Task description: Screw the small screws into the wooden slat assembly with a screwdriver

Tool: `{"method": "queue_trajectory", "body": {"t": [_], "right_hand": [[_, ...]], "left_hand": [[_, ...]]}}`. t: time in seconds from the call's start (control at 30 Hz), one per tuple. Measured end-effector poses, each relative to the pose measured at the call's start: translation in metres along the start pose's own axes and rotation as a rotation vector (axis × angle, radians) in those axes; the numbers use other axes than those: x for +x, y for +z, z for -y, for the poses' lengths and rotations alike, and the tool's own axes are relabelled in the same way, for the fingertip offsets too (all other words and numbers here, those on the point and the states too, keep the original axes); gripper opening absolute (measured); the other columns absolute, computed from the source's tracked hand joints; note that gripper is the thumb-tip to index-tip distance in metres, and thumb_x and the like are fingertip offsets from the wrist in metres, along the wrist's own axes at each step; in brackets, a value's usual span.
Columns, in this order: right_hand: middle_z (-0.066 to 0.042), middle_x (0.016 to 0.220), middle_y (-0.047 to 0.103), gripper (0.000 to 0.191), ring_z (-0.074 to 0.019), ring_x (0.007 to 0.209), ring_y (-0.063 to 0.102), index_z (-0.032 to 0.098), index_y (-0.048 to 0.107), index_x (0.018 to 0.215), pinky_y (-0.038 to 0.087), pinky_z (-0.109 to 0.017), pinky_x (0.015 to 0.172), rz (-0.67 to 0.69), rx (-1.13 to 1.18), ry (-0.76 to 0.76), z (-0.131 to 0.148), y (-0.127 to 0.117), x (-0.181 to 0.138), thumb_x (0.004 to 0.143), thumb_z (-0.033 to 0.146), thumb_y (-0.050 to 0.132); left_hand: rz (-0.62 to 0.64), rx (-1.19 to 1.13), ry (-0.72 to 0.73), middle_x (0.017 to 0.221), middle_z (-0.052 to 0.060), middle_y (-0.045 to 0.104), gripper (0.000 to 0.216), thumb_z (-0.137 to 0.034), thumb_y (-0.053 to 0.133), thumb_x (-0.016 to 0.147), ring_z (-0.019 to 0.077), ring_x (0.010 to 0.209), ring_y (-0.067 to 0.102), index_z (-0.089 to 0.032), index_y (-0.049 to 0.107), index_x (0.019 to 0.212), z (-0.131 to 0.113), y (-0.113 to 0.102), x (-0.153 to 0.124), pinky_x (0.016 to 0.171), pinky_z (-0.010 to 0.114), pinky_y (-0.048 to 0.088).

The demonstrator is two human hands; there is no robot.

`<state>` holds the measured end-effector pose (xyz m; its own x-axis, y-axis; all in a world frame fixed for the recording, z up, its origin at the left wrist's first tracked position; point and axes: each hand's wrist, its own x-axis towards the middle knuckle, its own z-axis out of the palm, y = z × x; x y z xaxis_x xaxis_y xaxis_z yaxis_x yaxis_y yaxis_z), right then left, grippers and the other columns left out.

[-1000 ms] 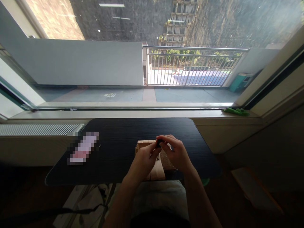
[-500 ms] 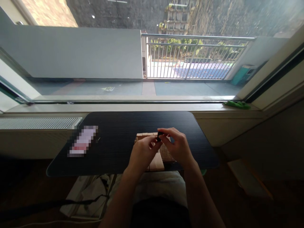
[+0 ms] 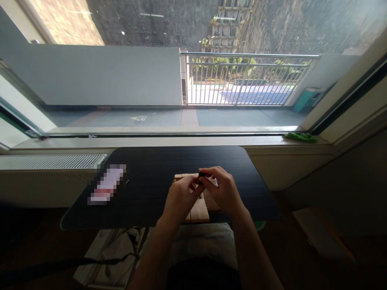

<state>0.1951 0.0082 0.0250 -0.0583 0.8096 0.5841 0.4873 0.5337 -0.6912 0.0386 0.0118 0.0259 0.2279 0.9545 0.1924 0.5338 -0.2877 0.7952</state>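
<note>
Both my hands meet over a light wooden block-like object [image 3: 199,211] on the dark table [image 3: 151,161]. A small black piece [image 3: 200,177] is pinched between the fingertips of my left hand [image 3: 180,197] and my right hand [image 3: 223,186]. What kind of piece it is, I cannot make out. The wooden object has a row of pale sections along its far edge and a rougher, dotted brown part on its right side. My hands cover much of its middle, and the black piece is held just above it.
A blurred-out pale rectangle [image 3: 107,183] lies on the table's left side, with a thin small stick [image 3: 127,182] beside it. Behind the table runs a window sill [image 3: 193,141] with a green cloth [image 3: 300,137] on it. A radiator [image 3: 51,162] stands at left.
The view has tilted slightly, so the scene sits lower. Both hands still pinch the black piece, which looks turned a little more upright; the right fingers have shifted slightly around it.
</note>
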Motion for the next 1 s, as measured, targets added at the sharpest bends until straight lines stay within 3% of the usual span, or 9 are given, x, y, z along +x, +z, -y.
{"method": "queue_trajectory", "body": {"t": [0.27,0.4,0.6,0.77,0.9,1.0], "right_hand": [[-0.004,0.086,0.072,0.012,-0.0207,0.083,0.064,0.023,0.072,0.095,0.053,-0.036,0.075,-0.037,0.037,0.033,-0.0014,0.0021,-0.0021,0.084,0.019,0.069],[-0.003,0.087,0.071,0.015,-0.0183,0.077,0.063,0.023,0.073,0.098,0.054,-0.034,0.072,-0.041,0.111,0.119,-0.0018,0.0034,-0.0056,0.084,0.022,0.067],[-0.005,0.097,0.074,0.023,-0.0176,0.080,0.067,0.023,0.073,0.106,0.056,-0.032,0.072,-0.063,0.252,0.096,0.0003,0.0046,-0.0050,0.087,0.018,0.060],[-0.006,0.097,0.073,0.023,-0.0197,0.091,0.067,0.023,0.076,0.103,0.055,-0.033,0.080,-0.036,0.271,0.085,0.0015,0.0062,-0.0059,0.090,0.018,0.058],[-0.006,0.099,0.069,0.028,-0.0184,0.087,0.065,0.024,0.073,0.113,0.055,-0.032,0.076,0.015,0.334,0.099,0.0013,0.0078,-0.0088,0.095,0.019,0.052],[-0.006,0.101,0.066,0.028,-0.0183,0.088,0.064,0.024,0.073,0.111,0.054,-0.031,0.075,0.044,0.342,0.094,0.0004,0.0078,-0.0095,0.097,0.020,0.048]], "left_hand": [[0.027,0.079,0.012,0.071,0.001,0.071,0.019,-0.034,0.059,0.091,0.0175,0.066,0.066,-0.023,0.073,0.097,-0.0017,-0.0012,-0.0009,0.057,0.023,0.041],[0.040,0.082,0.020,0.073,0.002,0.073,0.023,-0.036,0.057,0.093,0.0183,0.067,0.067,-0.023,0.073,0.102,-0.0003,-0.0019,-0.0017,0.058,0.023,0.041],[0.068,0.072,0.030,0.077,0.003,0.074,0.027,-0.034,0.056,0.093,0.0184,0.067,0.067,-0.022,0.073,0.110,0.0020,0.0001,-0.0027,0.060,0.024,0.043],[0.071,0.039,0.025,0.079,0.003,0.075,0.029,-0.037,0.056,0.093,0.0190,0.070,0.069,-0.023,0.073,0.112,0.0049,0.0003,-0.0049,0.061,0.024,0.044],[0.069,0.007,0.029,0.079,0.003,0.076,0.030,-0.036,0.056,0.093,0.0189,0.069,0.069,-0.024,0.072,0.116,0.0063,0.0002,-0.0060,0.060,0.024,0.045],[0.067,-0.003,0.034,0.077,0.002,0.075,0.026,-0.035,0.057,0.092,0.0187,0.067,0.068,-0.023,0.074,0.108,0.0066,0.0006,-0.0062,0.059,0.024,0.045]]}}
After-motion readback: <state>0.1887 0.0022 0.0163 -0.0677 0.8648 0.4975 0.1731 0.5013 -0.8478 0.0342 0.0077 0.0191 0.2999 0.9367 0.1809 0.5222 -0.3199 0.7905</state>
